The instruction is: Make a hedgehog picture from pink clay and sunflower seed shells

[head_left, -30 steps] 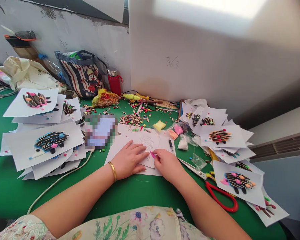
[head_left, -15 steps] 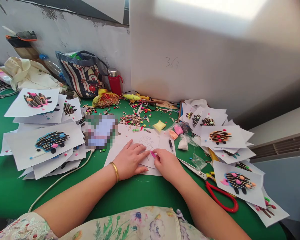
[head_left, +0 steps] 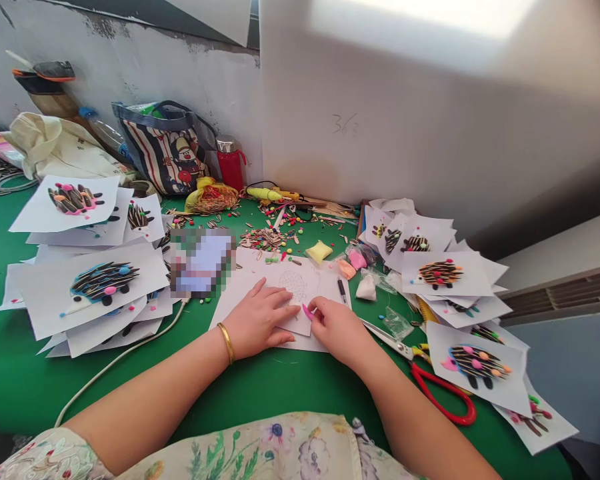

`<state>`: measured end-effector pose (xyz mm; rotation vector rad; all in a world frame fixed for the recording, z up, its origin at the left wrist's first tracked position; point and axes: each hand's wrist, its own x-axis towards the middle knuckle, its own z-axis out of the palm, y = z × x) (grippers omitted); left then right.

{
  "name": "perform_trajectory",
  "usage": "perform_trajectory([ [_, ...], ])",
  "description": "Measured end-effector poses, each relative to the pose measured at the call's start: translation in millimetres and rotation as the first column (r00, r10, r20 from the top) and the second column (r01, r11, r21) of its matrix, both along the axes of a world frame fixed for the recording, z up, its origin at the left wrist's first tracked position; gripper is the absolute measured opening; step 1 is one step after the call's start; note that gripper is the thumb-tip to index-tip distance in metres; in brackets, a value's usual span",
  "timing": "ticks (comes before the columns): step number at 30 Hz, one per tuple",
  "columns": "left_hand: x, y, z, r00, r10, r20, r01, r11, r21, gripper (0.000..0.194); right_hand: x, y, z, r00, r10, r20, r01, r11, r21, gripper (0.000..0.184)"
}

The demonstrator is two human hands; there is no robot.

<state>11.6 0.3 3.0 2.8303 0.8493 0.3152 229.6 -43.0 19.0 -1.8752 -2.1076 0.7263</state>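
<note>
My left hand [head_left: 257, 319] lies flat with fingers spread on a white sheet [head_left: 296, 285] that bears a pencil outline of a hedgehog. A gold bangle sits on that wrist. My right hand [head_left: 336, 328] is closed in a pinch on a small pink clay piece [head_left: 307, 311], pressing it at the sheet's lower right edge. More white paper [head_left: 230, 300] lies under the sheet on the green table [head_left: 10, 387].
Piles of finished hedgehog pictures lie at the left [head_left: 93, 283] and right [head_left: 475, 363]. Red-handled scissors [head_left: 433, 390] rest by my right forearm. Seeds [head_left: 265, 239], clay lumps [head_left: 319, 251], a pen [head_left: 342, 292], a red bottle [head_left: 230, 165], a striped bag [head_left: 163, 148] and a white cable [head_left: 115, 360] crowd the table.
The hands have barely shifted; my right hand's pinch with the pink piece has moved very slightly on the sheet's edge.
</note>
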Motion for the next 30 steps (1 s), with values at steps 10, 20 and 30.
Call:
perform_trajectory([
  [10, 1, -3, 1.3, 1.0, 0.013, -0.022, -0.012, 1.0, 0.011, 0.052, -9, -3, 7.4, 1.0, 0.012, 0.005, -0.012, 0.999, -0.042, 0.021],
  [20, 0, -1, -0.8, 1.0, 0.011, 0.0, -0.011, 1.0, 0.001, 0.053, -15, -4, 10.1, 1.0, 0.006, -0.002, -0.006, 0.999, -0.054, 0.019],
  [30, -3, 2, -1.9, 1.0, 0.006, 0.015, -0.006, 0.999, -0.032, 0.047, -13, -5, 9.8, 0.999, 0.021, -0.038, -0.024, 0.997, -0.07, 0.017],
])
